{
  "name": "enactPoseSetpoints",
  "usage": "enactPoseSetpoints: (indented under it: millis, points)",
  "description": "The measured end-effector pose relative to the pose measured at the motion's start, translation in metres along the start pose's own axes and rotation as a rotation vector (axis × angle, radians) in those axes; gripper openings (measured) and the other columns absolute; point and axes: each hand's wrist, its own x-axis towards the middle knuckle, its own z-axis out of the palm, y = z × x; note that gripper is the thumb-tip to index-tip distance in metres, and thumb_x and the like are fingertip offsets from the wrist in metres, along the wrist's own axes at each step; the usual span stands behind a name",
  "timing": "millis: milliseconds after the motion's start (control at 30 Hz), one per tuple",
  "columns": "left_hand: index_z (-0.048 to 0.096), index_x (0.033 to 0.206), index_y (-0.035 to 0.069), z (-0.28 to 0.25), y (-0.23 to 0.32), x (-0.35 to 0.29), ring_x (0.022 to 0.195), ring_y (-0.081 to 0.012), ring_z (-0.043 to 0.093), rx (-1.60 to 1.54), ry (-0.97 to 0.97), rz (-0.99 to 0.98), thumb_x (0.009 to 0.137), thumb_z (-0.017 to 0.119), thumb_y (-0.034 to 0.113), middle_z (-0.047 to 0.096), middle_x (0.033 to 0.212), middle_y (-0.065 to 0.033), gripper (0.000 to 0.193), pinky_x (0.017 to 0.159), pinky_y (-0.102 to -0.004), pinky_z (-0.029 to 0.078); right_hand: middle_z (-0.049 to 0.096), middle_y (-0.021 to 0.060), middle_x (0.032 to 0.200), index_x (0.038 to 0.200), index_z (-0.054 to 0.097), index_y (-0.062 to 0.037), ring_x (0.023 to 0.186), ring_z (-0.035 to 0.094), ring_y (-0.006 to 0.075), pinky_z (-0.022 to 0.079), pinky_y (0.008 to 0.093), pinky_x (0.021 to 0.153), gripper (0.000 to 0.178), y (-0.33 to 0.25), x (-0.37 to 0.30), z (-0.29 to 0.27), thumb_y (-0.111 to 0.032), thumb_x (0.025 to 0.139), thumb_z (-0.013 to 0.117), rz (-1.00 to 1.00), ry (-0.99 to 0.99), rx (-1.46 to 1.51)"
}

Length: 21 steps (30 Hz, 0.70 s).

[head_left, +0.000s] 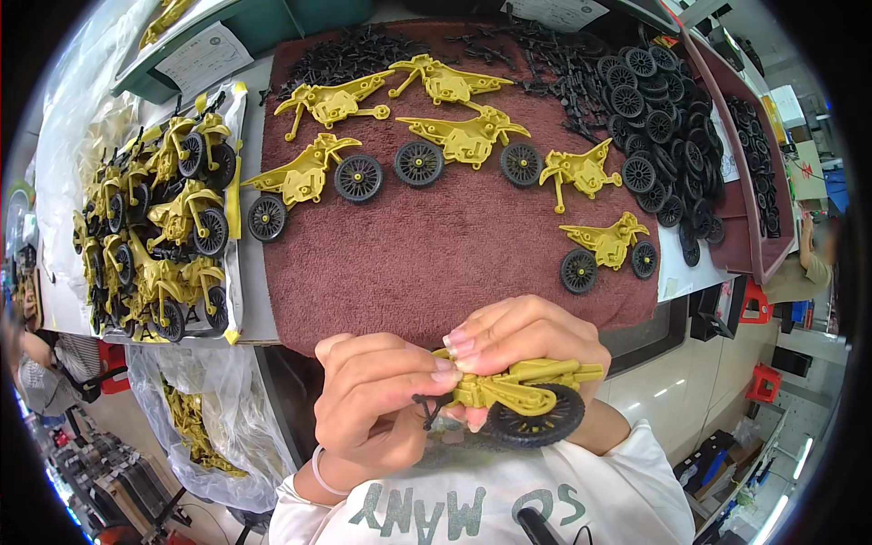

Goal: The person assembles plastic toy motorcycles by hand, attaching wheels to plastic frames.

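Close to my body, over the near edge of the table, both hands hold a yellow toy motorcycle (509, 392) on its side. My left hand (377, 395) pinches its left end with thumb and forefinger. A small black forked part (429, 413) sticks out below those fingertips; how it joins the toy is hidden. My right hand (536, 336) is closed over the toy from above, its fingertips meeting the left thumb. A black spoked wheel (536, 425) sits at the toy's right end. Whether there is a wheel at the other end cannot be seen.
On a brown towel (363, 272) lie several yellow motorcycle halves (468, 136), some with wheels. Behind them are small black parts (354, 64) and a wheel pile (654, 118). Assembled motorcycles (163, 218) crowd the left. A maroon bin (727, 136) stands right, a green bin (282, 32) behind.
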Motion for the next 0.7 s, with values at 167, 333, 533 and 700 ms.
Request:
enactPoseSetpoints:
  millis: [167,333,533,700]
  points:
    - [0.069,0.092,0.004,-0.004,-0.004,-0.002,0.083,-0.0203,0.066,-0.176,-0.013,-0.182,0.065,0.073,-0.007,0.072,0.091,-0.0081,0.029,0.079,-0.0322,0.043,0.070,0.0110,0.091,0.097,0.071,-0.0007,0.088,0.071,0.0220,0.054,0.0300,0.076,0.029,-0.004,0.005,-0.008,-0.006,0.072,0.084,0.148,-0.087,0.005]
    - [0.064,0.111,-0.004,-0.025,-0.020,0.010,0.093,-0.0208,0.066,-0.623,-0.251,-0.482,0.074,0.083,0.003,0.067,0.111,-0.0148,0.043,0.091,-0.0340,0.051,0.067,0.0081,0.107,0.126,0.059,0.0034,0.093,0.065,0.0121,0.052,0.0268,0.083,0.067,-0.001,0.009,-0.002,-0.022,0.071,0.089,0.437,0.013,0.239]
    - [0.061,0.120,-0.004,-0.038,-0.013,0.020,0.099,-0.0137,0.064,-0.590,-0.376,-0.732,0.076,0.086,0.009,0.067,0.109,-0.0077,0.052,0.087,-0.0309,0.054,0.055,0.0070,0.104,0.136,0.054,0.0010,0.078,0.059,0.0115,0.048,0.0248,0.071,0.072,0.005,0.014,0.009,-0.054,0.091,0.062,0.239,-0.148,-0.141]
    - [0.062,0.104,-0.002,-0.117,-0.026,0.021,0.099,-0.0228,0.065,-0.489,0.171,-0.429,0.083,0.071,0.004,0.065,0.109,-0.0151,0.024,0.087,-0.0354,0.053,0.051,0.0098,0.106,0.132,0.055,0.0048,0.076,0.057,0.0117,0.046,0.0232,0.071,0.073,0.001,0.016,0.003,-0.055,0.090,0.063,0.214,0.026,-0.047]
